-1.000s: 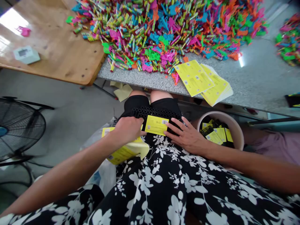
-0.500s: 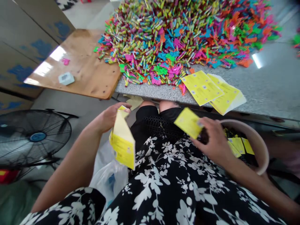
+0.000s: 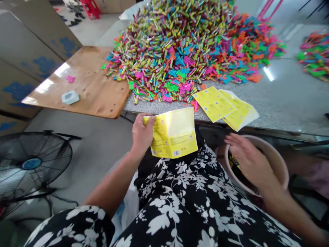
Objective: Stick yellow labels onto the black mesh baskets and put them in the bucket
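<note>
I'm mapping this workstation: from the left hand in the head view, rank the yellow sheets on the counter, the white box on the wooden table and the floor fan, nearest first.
From the left hand, which holds a yellow sheet:
1. Yellow sheets on the counter, to its right.
2. White box, on the wooden table to its left.
3. Floor fan, far left, on the floor.

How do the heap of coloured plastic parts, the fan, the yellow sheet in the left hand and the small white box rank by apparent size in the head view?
1. heap of coloured plastic parts
2. fan, nearer the camera and partly cut off
3. yellow sheet in the left hand
4. small white box
</note>
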Demonstrator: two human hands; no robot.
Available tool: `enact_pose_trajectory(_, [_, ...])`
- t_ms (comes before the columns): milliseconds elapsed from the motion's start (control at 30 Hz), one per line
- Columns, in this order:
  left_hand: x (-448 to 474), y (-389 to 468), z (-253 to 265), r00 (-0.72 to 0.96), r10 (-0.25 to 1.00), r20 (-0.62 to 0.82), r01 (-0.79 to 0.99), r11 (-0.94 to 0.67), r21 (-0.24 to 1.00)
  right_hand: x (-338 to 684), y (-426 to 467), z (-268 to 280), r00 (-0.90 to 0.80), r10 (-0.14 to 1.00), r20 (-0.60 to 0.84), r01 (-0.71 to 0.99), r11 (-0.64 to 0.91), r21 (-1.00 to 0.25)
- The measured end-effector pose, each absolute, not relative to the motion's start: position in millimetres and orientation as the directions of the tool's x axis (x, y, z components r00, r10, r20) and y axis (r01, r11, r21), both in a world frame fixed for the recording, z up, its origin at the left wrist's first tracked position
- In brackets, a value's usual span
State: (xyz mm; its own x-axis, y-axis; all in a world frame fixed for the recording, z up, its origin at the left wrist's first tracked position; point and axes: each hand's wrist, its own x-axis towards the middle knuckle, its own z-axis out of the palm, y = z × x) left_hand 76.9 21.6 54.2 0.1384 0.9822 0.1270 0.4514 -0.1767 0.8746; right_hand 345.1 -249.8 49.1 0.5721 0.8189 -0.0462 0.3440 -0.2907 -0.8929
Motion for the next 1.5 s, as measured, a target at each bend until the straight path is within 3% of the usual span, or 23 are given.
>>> enact_pose_trajectory(67, [87.9, 10.2, 58.0, 0.128, 0.972, 0.198, 0.443, -0.235, 0.865, 316.5, -198.9, 56.9, 0.469, 0.879, -0.087, 0.162, -0.182, -0.97])
enact_pose_trajectory(167, [88.4, 3.6, 55.6, 0.137, 0.973, 0.184, 0.376, -0.223, 0.899, 301.8, -141.6, 64.6, 0.326, 0.937, -0.125, 0.089, -0.162, -0.983])
enact_pose_trajectory(267, [72.5, 13.1, 54.9, 0.336, 0.941, 0.033, 0.185, -0.101, 0.978, 316.2, -112.1, 80.4, 0.202, 0.976, -0.077, 0.24, -0.125, -0.963])
enact_pose_trajectory(400, [57.8, 29.9, 78.3, 0.671, 0.741, -0.019, -0.062, 0.082, 0.995, 340.9, -83.0, 115.6, -0.115, 0.991, 0.064, 0.551, 0.117, -0.826])
enact_pose_trajectory(533, [73.4, 29.8, 100.9, 0.806, 0.546, -0.226, 0.143, 0.191, 0.971, 339.0, -49.9, 137.4, -0.403, 0.914, 0.044, 0.606, 0.303, -0.735])
enact_pose_trajectory(633, [91.6, 21.2, 96.3, 0.726, 0.607, -0.325, 0.14, 0.332, 0.933, 321.5, -43.2, 135.9, -0.289, 0.934, 0.208, 0.777, 0.356, -0.519])
enact_pose_trajectory(700, [100.3, 14.0, 87.2, 0.624, 0.714, -0.319, -0.022, 0.424, 0.906, 307.4, -50.2, 128.1, -0.127, 0.909, 0.398, 0.891, 0.281, -0.357])
enact_pose_trajectory(767, [105.3, 5.8, 78.3, 0.533, 0.789, -0.304, -0.162, 0.448, 0.879, 294.7, -60.7, 116.8, -0.013, 0.858, 0.513, 0.935, 0.192, -0.297])
enact_pose_trajectory(967, [105.2, -13.0, 61.8, 0.594, 0.765, -0.247, -0.202, 0.439, 0.875, 277.1, -70.0, 82.6, 0.085, 0.855, 0.512, 0.851, 0.206, -0.484])
enact_pose_trajectory(1100, [98.8, -10.2, 59.3, 0.649, 0.757, -0.075, -0.042, 0.134, 0.99, 276.9, -66.9, 77.3, 0.078, 0.859, 0.506, 0.74, 0.291, -0.607])
enact_pose_trajectory(1200, [95.0, -6.9, 61.4, 0.673, 0.74, 0.024, 0.028, -0.058, 0.998, 278.0, -67.8, 80.3, 0.082, 0.871, 0.484, 0.677, 0.308, -0.668])
enact_pose_trajectory(1500, [91.8, -12.1, 59.9, 0.677, 0.733, -0.068, -0.028, 0.118, 0.993, 283.6, -68.8, 80.5, 0.26, 0.862, 0.435, 0.554, 0.236, -0.798])
